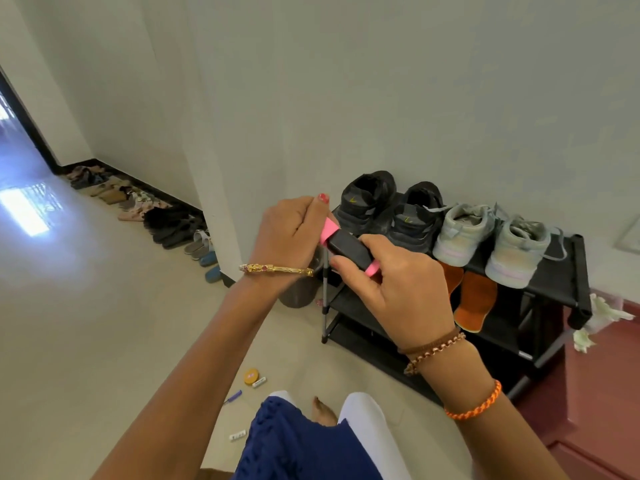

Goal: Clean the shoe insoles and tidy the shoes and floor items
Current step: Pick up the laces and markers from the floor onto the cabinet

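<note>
Head-worn view, forward and downward

This is a home, at an entryway or hall. Just beyond the right hand [398, 289] a low black shoe rack [540, 292] stands against a plain pale wall [381, 81], with two pairs of sneakers on top. Far off past the left hand [291, 230], a row of sandals and slippers [145, 209] lines the skirting toward a bright doorway [14, 140]. The floor [104, 323] is pale and smooth.

Sneakers [446, 223] fill the rack [568, 271] top (lower shelves partly open).
</note>
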